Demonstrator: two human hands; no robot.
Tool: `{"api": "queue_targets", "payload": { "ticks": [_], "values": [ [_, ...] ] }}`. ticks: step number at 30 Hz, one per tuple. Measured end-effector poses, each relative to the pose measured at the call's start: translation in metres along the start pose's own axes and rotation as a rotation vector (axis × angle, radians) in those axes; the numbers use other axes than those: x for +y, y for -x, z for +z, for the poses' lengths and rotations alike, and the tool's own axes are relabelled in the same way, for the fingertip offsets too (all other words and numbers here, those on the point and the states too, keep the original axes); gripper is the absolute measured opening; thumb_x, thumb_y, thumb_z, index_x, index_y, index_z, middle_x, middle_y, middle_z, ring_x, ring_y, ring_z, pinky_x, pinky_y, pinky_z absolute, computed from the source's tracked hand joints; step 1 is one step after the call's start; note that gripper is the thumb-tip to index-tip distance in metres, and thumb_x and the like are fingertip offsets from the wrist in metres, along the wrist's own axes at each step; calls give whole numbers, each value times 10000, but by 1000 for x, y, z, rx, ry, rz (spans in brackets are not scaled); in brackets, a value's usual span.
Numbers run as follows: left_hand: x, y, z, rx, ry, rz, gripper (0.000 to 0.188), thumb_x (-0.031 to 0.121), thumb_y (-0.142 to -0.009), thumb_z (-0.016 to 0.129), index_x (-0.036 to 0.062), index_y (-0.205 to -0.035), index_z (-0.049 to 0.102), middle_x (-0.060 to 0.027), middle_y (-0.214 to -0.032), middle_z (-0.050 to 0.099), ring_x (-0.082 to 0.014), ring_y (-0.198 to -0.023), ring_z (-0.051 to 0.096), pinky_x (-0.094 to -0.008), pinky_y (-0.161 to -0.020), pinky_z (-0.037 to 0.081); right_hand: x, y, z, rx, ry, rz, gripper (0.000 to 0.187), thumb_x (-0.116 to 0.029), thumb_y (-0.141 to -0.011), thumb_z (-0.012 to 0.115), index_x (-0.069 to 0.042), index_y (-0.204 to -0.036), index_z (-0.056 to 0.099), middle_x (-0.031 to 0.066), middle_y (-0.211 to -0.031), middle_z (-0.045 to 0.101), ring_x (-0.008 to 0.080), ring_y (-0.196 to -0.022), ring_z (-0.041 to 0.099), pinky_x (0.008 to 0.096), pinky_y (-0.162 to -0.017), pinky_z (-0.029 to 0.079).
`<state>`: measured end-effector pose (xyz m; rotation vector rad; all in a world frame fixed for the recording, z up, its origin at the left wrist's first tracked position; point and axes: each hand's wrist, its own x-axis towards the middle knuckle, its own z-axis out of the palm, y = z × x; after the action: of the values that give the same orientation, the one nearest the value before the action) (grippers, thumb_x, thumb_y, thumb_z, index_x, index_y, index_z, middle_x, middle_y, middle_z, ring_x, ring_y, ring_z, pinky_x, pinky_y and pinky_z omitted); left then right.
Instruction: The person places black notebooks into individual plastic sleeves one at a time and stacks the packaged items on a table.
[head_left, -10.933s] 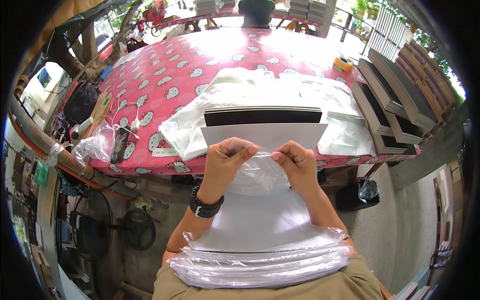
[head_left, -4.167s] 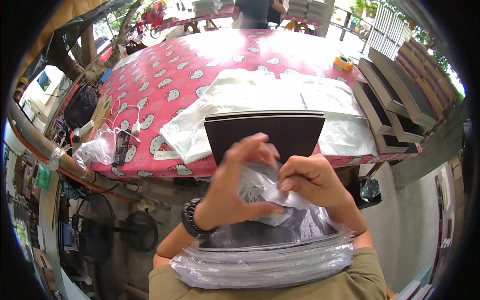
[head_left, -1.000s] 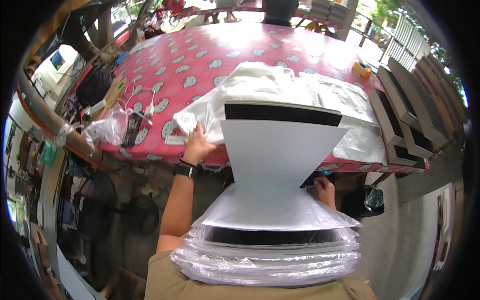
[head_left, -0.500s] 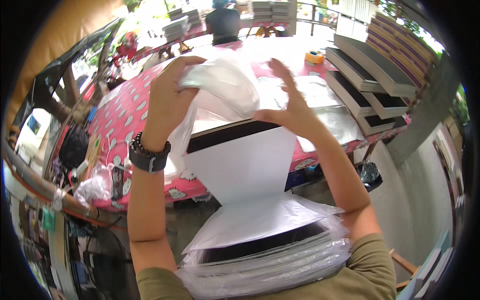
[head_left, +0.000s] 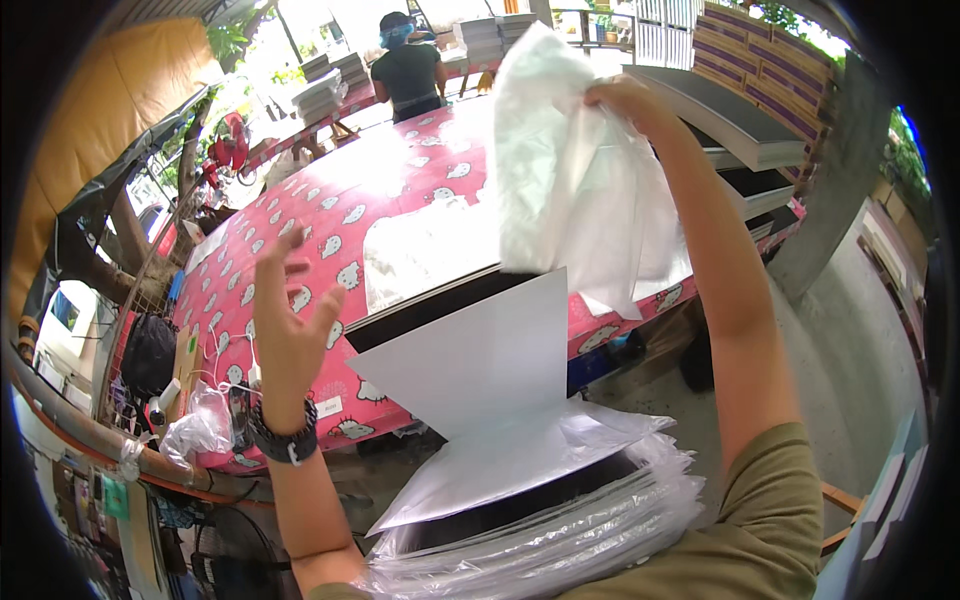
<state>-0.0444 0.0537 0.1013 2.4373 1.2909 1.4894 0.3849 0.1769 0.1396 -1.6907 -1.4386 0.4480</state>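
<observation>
Right hand (head_left: 632, 100) gripped translucent plastic bags (head_left: 548, 150) by the upper edge, lifted above the table's right side. Left hand (head_left: 292, 330) was empty, fingers spread, over the pink tablecloth (head_left: 400, 165). White sheet (head_left: 485, 350) stood in front of black boards (head_left: 440, 312); plastic-wrapped stack (head_left: 560, 535) sat against the person's torso.

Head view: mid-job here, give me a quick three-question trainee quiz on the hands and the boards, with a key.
1. Which hand holds the pale plastic?
2. True or false: the left hand is open, with nothing in it.
3. Where does the white sheet stand relative to the black-faced boards?
A. On their far side, away from the person
B. In front of them, on the person's side
C. Flat on top of them

Key:
1. The right hand
2. True
3. B
</observation>
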Motion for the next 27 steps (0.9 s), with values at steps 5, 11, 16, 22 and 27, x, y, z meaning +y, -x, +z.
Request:
{"api": "queue_targets", "payload": {
  "ticks": [5, 11, 16, 22, 27],
  "values": [
    [-7, 57, 9, -26, 73, -104, 513, 72, -646, 633, 79, -1129, 463, -69, -1061, 494, -190, -896, 484, -317, -755, 390, 102, -17, 33, 349, 1097, 54, 655, -329, -742, 562, -159, -1291, 247, 77, -1300, 323, 272, -1200, 297, 623, -895, 236],
    [-16, 153, 15, -48, 502, -559, 452, 50, -696, 617, 31, -1122, 469, -70, -1059, 508, -144, -930, 475, -262, -755, 388, 180, 27, 89, -330, 985, 331, 418, -54, -716, 482, -150, -1121, 526, 103, -1261, 409, 293, -1246, 223, 630, -945, 116],
    [-25, 194, 19, 37, 671, -740, 332, 52, -737, 602, 9, -1052, 506, -58, -966, 546, -105, -841, 495, -228, -722, 394, 227, 47, 97, -88, 605, 35, 396, -223, -713, 597, -148, -1097, 541, 101, -1195, 477, 262, -1164, 363, 561, -926, 240],
    [-29, 204, 38, -160, 559, -700, 181, 71, -774, 580, -2, -937, 554, -43, -863, 570, -89, -749, 515, -227, -684, 411, 227, 46, 67, -134, 851, 209, 393, -404, -735, 562, -134, -1016, 609, 138, -1112, 535, 269, -1076, 472, 505, -877, 335],
    [-24, 201, 45, -147, 585, -740, 155, 81, -785, 573, -6, -913, 563, -30, -818, 570, -79, -731, 505, -214, -690, 396, 161, 79, 128, -178, 741, 360, 639, -529, -787, 432, -235, -1324, 249, 95, -1379, 201, 304, -1279, 133, 562, -968, 172]
  ]
}}
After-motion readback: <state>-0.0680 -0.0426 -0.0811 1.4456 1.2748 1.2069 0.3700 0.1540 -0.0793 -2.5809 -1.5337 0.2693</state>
